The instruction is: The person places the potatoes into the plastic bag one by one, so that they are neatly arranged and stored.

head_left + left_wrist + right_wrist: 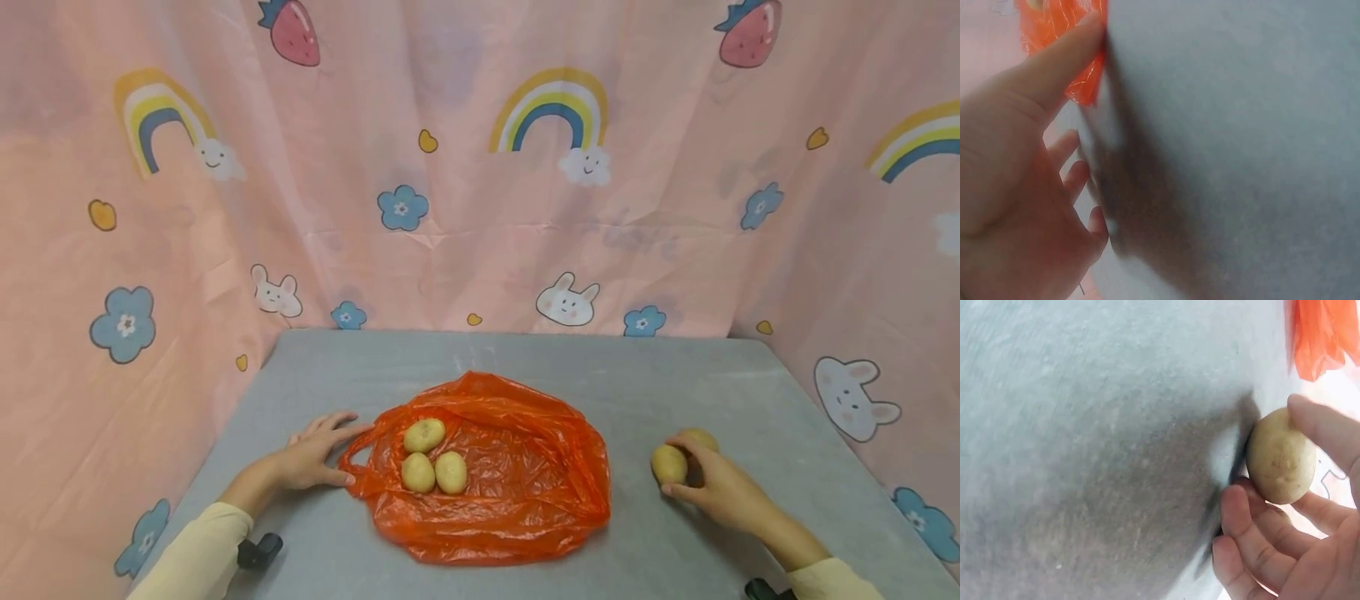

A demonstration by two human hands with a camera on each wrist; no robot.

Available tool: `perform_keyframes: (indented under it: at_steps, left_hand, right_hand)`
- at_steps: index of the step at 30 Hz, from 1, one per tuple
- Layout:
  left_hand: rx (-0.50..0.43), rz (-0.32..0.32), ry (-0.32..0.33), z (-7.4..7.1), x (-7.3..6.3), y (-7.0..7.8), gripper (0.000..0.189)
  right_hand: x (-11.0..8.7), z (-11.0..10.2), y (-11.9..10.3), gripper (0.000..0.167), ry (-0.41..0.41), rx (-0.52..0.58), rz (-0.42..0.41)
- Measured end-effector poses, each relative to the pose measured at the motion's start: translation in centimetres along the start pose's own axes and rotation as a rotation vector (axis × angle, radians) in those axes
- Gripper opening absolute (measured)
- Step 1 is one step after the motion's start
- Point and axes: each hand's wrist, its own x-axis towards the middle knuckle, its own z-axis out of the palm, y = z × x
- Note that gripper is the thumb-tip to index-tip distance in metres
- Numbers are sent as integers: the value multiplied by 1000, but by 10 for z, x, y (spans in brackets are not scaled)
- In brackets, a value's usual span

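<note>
An orange plastic bag [517,533] lies spread on the table, with three potatoes [424,435] clustered on its left part. At the bag's left handle is my left hand [313,454], fingers loosely extended. In the left wrist view its thumb [1063,56] lies against the orange plastic [1088,84]. To the right of the bag, my right hand [720,487] pinches a potato [669,465] between thumb and fingers. The right wrist view shows that potato [1280,459] close to the tabletop. A second potato [702,439] sits just behind, partly hidden by the hand.
The grey table [360,358] runs back to a pink curtain [465,275] printed with rainbows, rabbits and flowers. More of that curtain hangs along both sides. A dark wrist device [259,552] shows beside the left sleeve, another [765,589] by the right.
</note>
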Motion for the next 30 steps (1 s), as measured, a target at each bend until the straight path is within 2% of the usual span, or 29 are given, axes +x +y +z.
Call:
perform_keyframes:
  at_steps: [6, 14, 18, 26, 30]
  left_hand:
    - [9, 15, -6, -4, -2, 7, 81]
    - [15, -15, -16, -6, -4, 14, 80]
    - [20, -20, -21, -6, -5, 14, 80]
    - [19, -12, -6, -5, -4, 13, 78]
    - [16, -5, -2, -6, -4, 13, 79]
  right_hand:
    - [3, -8, -6, 62, -17, 135, -28]
    - [15, -29, -33, 62, -102, 315, -45]
    - [22, -34, -48, 61, -122, 358, -45]
    - [39, -38, -73, 59, -158, 401, -148]
    - [48, -37, -85, 60, -172, 396, -173]
